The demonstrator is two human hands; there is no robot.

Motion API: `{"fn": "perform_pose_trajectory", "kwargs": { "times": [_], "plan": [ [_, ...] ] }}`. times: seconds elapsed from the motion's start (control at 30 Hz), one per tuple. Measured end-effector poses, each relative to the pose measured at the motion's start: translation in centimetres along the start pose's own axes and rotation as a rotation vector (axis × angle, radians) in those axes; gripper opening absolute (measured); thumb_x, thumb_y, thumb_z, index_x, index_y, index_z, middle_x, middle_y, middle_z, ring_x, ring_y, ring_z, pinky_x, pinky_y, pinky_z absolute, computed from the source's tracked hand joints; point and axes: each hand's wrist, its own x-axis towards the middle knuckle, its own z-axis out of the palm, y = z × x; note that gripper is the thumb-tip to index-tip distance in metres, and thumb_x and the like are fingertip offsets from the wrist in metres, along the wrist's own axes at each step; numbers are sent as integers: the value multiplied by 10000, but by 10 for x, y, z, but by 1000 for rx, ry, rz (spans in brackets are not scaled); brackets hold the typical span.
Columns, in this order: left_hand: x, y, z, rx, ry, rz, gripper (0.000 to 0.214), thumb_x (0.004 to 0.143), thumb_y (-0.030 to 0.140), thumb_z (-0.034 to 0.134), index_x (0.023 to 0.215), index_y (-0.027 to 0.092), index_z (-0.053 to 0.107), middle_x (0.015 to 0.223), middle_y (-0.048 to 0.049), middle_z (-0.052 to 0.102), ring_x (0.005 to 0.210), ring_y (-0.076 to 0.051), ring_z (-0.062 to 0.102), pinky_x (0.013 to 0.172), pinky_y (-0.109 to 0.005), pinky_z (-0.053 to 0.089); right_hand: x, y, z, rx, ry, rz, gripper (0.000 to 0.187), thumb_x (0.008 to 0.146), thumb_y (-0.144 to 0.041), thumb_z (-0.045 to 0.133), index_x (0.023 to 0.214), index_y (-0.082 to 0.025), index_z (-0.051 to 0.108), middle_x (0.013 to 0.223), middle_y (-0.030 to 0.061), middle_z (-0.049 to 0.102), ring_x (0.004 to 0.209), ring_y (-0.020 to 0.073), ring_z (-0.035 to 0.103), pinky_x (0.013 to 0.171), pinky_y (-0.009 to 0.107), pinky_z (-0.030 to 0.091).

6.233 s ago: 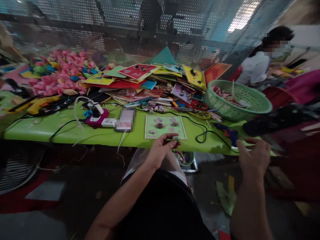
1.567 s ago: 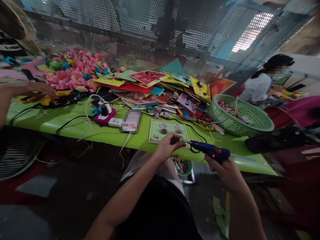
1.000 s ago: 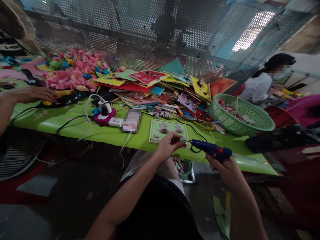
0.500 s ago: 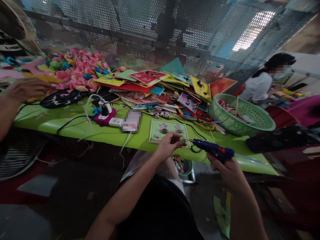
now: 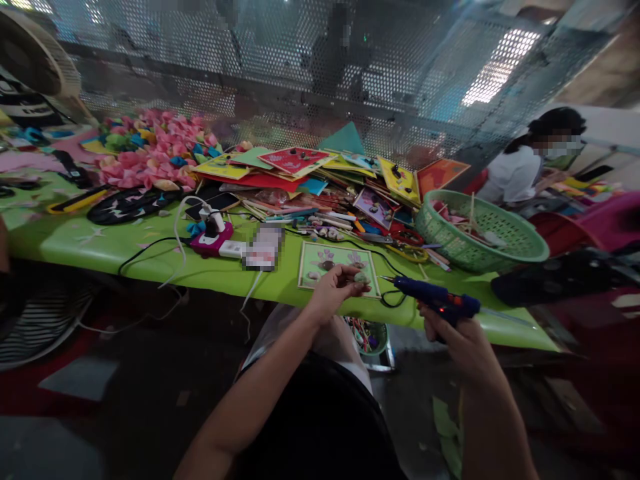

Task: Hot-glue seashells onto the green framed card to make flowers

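Between the thumb and fingers of my left hand (image 5: pixel 333 291) is a small pale green pebble (image 5: pixel 362 277), held over the lower right of a framed green card (image 5: pixel 311 257). Pebbles and petal-like pieces decorate that card, which lies near the table's front edge. My right hand (image 5: pixel 457 333) is wrapped round the grip of a dark blue hot glue gun (image 5: pixel 434 295). A small red light glows on the gun, and a clear glue stick sticks out of its back. Its nozzle points left, a short gap away from the pebble.
A green plastic basket (image 5: pixel 483 230) stands at the right, beside scissors (image 5: pixel 407 237). Behind the card are piled colourful cards (image 5: pixel 295 160) and pens. To the left are a purple power adapter (image 5: pixel 213 241), cables, a phone and pink paper flowers (image 5: pixel 155 143). A person (image 5: pixel 517 170) sits at far right.
The glue gun has drawn back to the right, its nozzle leaving the pebble. At the left, another person's hand has withdrawn from the table, leaving a yellow-handled tool in view.
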Motion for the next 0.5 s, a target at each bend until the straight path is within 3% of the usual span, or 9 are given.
{"fn": "perform_pose_trajectory", "kwargs": {
  "times": [0.1,0.2,0.37,0.5],
  "plan": [
    [-1,2,1,-8,4,-31,589,598,424,983,1036,151,700,923,-58,772,826,-168,749,814,-301,562,5,8,-7,246,101,86,340,778,-536,793,757,-212,693,584,9,587,546,160,508,534,314,403],
    [-1,9,2,-2,8,-67,612,576,429,990,1055,151,729,932,-76,779,809,-175,746,805,-309,567,13,15,-18,443,220,145,363,721,-537,836,830,-222,694,625,29,600,529,155,492,508,333,377],
    [7,40,-3,166,-1,9,548,620,429,959,1047,164,742,939,-60,772,777,-160,732,726,-268,546,26,27,-45,552,351,226,330,661,-443,884,774,-206,684,754,74,658,604,152,587,555,324,461],
    [19,63,-9,376,-8,81,452,668,353,922,1035,167,735,806,-3,726,704,-127,707,636,-225,516,33,46,-56,553,500,325,359,577,-407,913,777,-178,722,683,57,679,539,147,618,442,250,444]
  ]
}}
